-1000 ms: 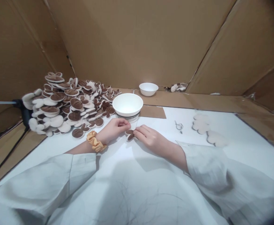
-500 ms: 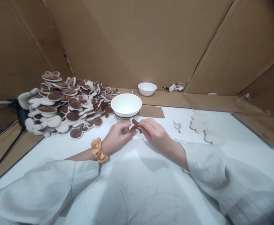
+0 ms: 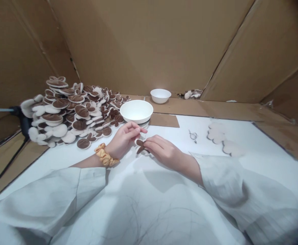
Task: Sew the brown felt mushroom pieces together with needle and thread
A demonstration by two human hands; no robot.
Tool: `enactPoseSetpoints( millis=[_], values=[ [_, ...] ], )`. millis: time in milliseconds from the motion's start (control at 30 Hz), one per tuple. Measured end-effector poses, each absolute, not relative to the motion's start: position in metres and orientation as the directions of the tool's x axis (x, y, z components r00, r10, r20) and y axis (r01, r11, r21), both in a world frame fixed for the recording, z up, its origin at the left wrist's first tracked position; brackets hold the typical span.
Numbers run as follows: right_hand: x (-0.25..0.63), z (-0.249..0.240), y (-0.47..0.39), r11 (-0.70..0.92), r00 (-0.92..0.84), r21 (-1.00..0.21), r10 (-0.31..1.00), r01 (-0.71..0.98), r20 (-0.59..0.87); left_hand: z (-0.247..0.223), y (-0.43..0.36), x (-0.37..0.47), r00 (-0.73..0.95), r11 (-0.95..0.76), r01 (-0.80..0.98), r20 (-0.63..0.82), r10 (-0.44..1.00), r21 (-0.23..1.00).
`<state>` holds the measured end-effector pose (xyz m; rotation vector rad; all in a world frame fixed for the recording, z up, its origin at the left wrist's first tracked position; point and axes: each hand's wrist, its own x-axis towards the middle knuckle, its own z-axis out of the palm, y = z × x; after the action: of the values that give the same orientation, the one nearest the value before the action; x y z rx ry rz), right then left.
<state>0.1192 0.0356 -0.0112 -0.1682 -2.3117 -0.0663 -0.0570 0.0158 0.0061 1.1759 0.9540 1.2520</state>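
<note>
My right hand [image 3: 162,149] pinches a small brown fabric piece with white edges [image 3: 140,145], near the middle of the white surface. Just up and left of it, my left hand [image 3: 125,136] is closed at the fingertips, with what looks like a thin thread or needle running down from them to the fabric piece. The thread is too fine to make out fully. Behind my left hand stands a white bowl [image 3: 136,111]. To the left lies a large pile of brown and white fabric pieces [image 3: 69,112].
A smaller white bowl [image 3: 160,96] stands at the back on cardboard. On the right lie a tangle of dark wire or thread [image 3: 193,135] and pale scalloped pieces [image 3: 216,132]. A black stand [image 3: 23,124] is at the far left. Cardboard walls [image 3: 143,44] enclose the surface.
My left hand has let go of the fabric piece and risen slightly above it, now with a thin line below its fingertips. My right hand and the piece have moved a little left and nearer.
</note>
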Motion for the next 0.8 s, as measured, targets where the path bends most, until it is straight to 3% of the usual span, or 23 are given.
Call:
enactPoseSetpoints(
  millis=[100,267,533,800],
  values=[
    [0.118,-0.011,0.034,0.99,-0.69,0.037,0.065,0.133,0.721,0.01,0.017,-0.059,0.24,0.109,-0.333,-0.028,0.97,0.936],
    [0.118,-0.008,0.029,0.988,-0.738,0.1,0.017,0.114,0.675,0.013,0.018,-0.061,0.345,0.229,-0.361,-0.098,0.934,0.904],
    [0.119,0.001,0.026,0.973,-0.722,0.191,-0.038,0.131,0.691,0.011,0.015,-0.058,0.322,0.201,-0.313,-0.095,0.942,0.928],
    [0.123,-0.006,0.033,0.971,-0.641,0.092,0.073,0.221,0.764,0.006,0.014,-0.056,0.274,0.198,-0.252,-0.126,0.953,0.947]
  ],
)
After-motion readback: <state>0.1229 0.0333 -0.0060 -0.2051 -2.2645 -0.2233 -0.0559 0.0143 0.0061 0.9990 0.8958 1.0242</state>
